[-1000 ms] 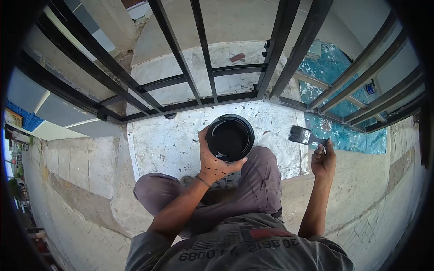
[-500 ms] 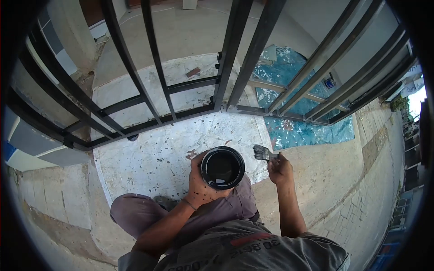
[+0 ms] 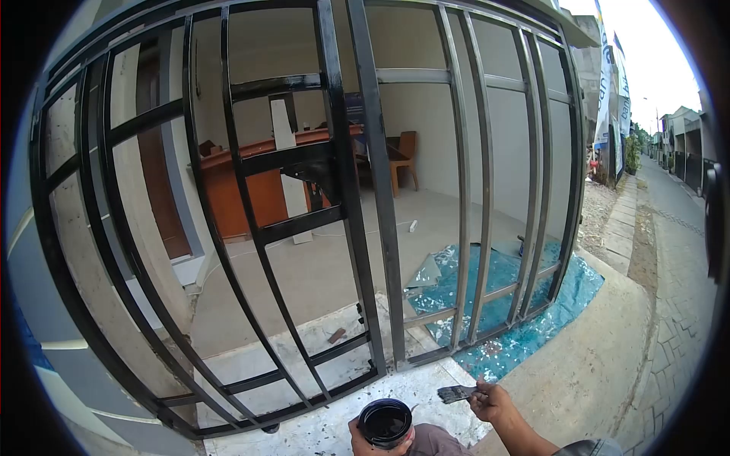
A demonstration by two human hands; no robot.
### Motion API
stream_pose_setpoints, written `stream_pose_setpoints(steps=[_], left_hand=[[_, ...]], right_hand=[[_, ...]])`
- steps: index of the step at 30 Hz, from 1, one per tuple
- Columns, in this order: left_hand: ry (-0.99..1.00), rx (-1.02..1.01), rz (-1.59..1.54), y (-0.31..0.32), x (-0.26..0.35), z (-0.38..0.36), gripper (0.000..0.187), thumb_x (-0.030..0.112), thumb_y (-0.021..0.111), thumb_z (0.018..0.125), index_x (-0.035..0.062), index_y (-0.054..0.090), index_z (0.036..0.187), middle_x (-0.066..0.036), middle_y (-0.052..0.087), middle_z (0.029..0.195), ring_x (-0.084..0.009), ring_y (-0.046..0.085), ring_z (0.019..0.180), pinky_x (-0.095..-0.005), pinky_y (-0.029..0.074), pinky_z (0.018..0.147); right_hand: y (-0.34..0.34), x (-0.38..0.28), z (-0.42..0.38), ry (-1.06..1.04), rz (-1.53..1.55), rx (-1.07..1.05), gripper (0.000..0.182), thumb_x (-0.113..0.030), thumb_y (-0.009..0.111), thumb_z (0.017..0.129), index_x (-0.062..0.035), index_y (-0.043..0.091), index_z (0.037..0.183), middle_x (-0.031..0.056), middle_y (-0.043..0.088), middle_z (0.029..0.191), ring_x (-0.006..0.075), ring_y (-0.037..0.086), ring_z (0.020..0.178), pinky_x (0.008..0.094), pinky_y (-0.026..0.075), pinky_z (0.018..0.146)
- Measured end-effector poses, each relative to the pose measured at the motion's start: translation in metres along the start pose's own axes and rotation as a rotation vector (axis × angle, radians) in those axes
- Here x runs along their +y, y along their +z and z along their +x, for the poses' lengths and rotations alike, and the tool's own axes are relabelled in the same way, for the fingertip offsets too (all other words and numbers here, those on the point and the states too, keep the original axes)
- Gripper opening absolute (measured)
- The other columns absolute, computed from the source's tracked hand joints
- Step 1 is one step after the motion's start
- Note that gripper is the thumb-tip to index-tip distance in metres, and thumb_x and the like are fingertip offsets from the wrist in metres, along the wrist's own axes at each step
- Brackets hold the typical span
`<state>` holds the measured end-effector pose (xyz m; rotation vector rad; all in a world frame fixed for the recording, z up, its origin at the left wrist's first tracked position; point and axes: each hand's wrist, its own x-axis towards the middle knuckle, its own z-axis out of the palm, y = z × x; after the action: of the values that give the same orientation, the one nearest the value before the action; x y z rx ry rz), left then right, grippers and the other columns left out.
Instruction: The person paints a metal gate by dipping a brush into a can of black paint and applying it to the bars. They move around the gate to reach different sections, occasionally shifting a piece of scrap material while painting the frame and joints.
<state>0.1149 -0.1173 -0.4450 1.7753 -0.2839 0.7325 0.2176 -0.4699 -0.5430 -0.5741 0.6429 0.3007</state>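
My left hand (image 3: 362,444) is wrapped round an open can of black paint (image 3: 385,422), held upright at the bottom centre. To its right, my right hand (image 3: 493,403) grips a paintbrush (image 3: 458,394) whose dark bristles point left. The brush is apart from both the can and the gate. In front of me stands a metal gate; its left panel (image 3: 348,190) is glossy black, while the right panel (image 3: 461,152) has bare grey bars with darker uprights near the middle.
A paint-spotted white sheet (image 3: 334,414) and a blue tarp (image 3: 494,357) lie on the ground under the gate. Behind the bars are an orange desk (image 3: 220,197) and a wooden chair (image 3: 407,156). A street (image 3: 677,220) runs along the right.
The camera view has tilted up, so the whole gate shows and both hands sit lower in the frame. My hands still hold the can and the brush.
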Motion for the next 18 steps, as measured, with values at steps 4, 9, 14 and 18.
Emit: stream_pose_setpoints(steps=[4, 9, 14, 18], left_hand=[[0.078, -0.008, -0.018, -0.013, 0.002, 0.030, 0.111, 0.031, 0.104, 0.061, 0.0002, 0.032, 0.140, -0.020, 0.059, 0.133, -0.0303, 0.064, 0.125, -0.0424, 0.051, 0.108], [0.082, -0.022, -0.051, -0.018, -0.012, 0.048, 0.112, 0.031, 0.104, 0.060, 0.0015, 0.032, 0.141, -0.019, 0.058, 0.133, -0.0294, 0.063, 0.126, -0.0424, 0.050, 0.109], [0.028, -0.065, -0.094, -0.027, -0.021, 0.061, 0.113, 0.031, 0.104, 0.060, 0.0028, 0.032, 0.141, -0.018, 0.058, 0.134, -0.0284, 0.063, 0.127, -0.0425, 0.050, 0.110], [-0.245, -0.068, -0.124, -0.042, 0.009, 0.029, 0.113, 0.031, 0.104, 0.059, 0.0038, 0.032, 0.142, -0.017, 0.057, 0.135, -0.0276, 0.062, 0.128, -0.0426, 0.049, 0.111]], right_hand=[[-0.004, 0.003, -0.007, 0.009, 0.043, 0.044, 0.013, -0.015, 0.060, 0.105, -0.0063, 0.061, 0.115, 0.0141, 0.062, 0.097, 0.0251, 0.059, 0.077, 0.0312, 0.054, 0.061], [0.018, 0.023, 0.003, 0.076, 0.091, 0.092, 0.015, -0.015, 0.064, 0.102, -0.0030, 0.061, 0.109, 0.0156, 0.061, 0.100, 0.0238, 0.058, 0.080, 0.0328, 0.054, 0.061], [0.086, 0.013, 0.015, -0.034, 0.142, 0.051, 0.014, -0.018, 0.063, 0.101, -0.0075, 0.063, 0.111, 0.0151, 0.060, 0.106, 0.0254, 0.060, 0.084, 0.0319, 0.055, 0.063], [0.156, -0.009, -0.024, -0.074, 0.216, 0.062, 0.014, -0.019, 0.065, 0.101, -0.0092, 0.062, 0.110, 0.0123, 0.061, 0.099, 0.0218, 0.061, 0.080, 0.0301, 0.055, 0.064]])
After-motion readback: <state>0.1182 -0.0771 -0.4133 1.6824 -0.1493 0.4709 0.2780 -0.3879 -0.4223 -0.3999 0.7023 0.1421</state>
